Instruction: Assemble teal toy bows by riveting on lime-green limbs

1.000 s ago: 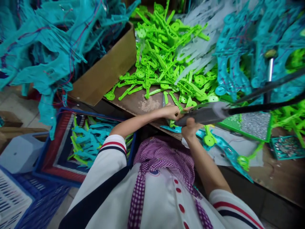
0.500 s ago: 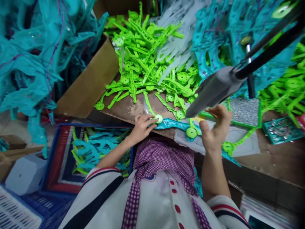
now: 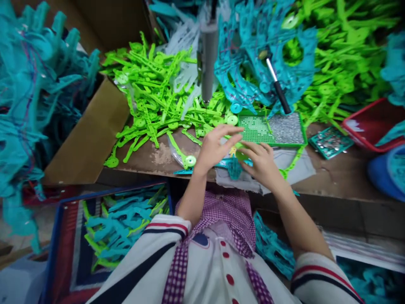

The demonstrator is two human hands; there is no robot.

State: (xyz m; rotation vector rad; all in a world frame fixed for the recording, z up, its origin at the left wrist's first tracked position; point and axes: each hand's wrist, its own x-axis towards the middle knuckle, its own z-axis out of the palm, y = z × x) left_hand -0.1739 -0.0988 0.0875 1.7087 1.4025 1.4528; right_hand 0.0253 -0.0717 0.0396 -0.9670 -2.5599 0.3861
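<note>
My left hand (image 3: 217,147) hovers over the work spot at the table's front edge, fingers apart, with nothing clearly in them. Facing it, my right hand (image 3: 261,164) has its fingers on a lime-green plastic piece with a round end (image 3: 241,154). Beneath both hands lies a turquoise plastic part (image 3: 233,168), partly hidden by them. To the left of my left hand rests a green arm piece (image 3: 190,161) with a pale disc end, beside a turquoise tip.
A green tray (image 3: 286,128) of small metal bits sits behind my hands. The grey powered screwdriver (image 3: 208,63) hangs above the green pile (image 3: 158,93). A black-handled hammer (image 3: 278,86) lies on turquoise parts. At right are a red bin (image 3: 363,139) and blue bucket (image 3: 387,173).
My view has turned to the right. My left hand has left the disc-ended green piece and moved right. My right hand has closed in on a green piece. The screwdriver hangs farther from my hands.
</note>
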